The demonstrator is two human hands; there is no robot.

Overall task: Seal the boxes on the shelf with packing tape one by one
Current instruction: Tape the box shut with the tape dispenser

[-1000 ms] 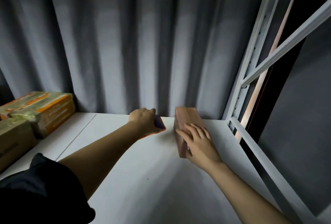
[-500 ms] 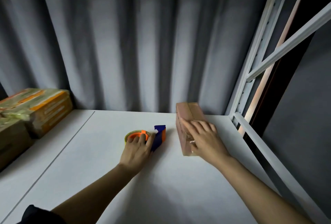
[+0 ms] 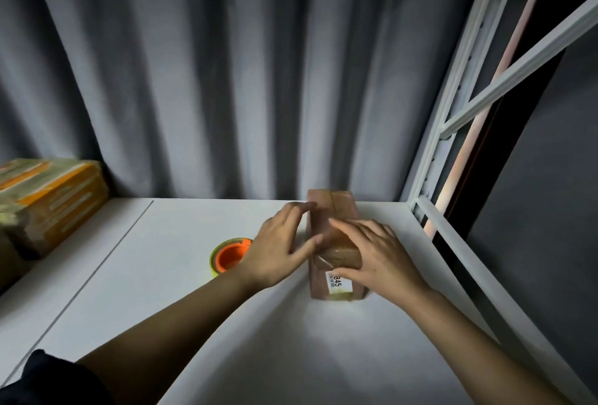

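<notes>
Moved since half a second ago: left hand (image 3: 279, 246), off the tape dispenser and across to the small cardboard box; dispenser now lying alone on the shelf.

Head view, items:

Left hand: fingers spread and nearly straight, fingertips touching the left side and upper edge of the small cardboard box (image 3: 333, 239); thumb reaching toward the box's near top.

Right hand (image 3: 377, 257): laid over the near half of the box top, fingers slightly spread and lightly bent, thumb down against the near end by the white label (image 3: 336, 281).

Small cardboard box: brown, long and narrow, standing on the white shelf (image 3: 194, 307) toward its right rear, close to the white metal upright (image 3: 443, 132). Glossy tape shows across its top; label digits partly readable.

Tape dispenser (image 3: 228, 257): orange core with yellowish roll, flat on the shelf just left of the left wrist, partly hidden by it.

Stacked taped boxes (image 3: 51, 200): far left, orange-striped.

Grey curtain (image 3: 210, 81): behind the shelf.
</notes>
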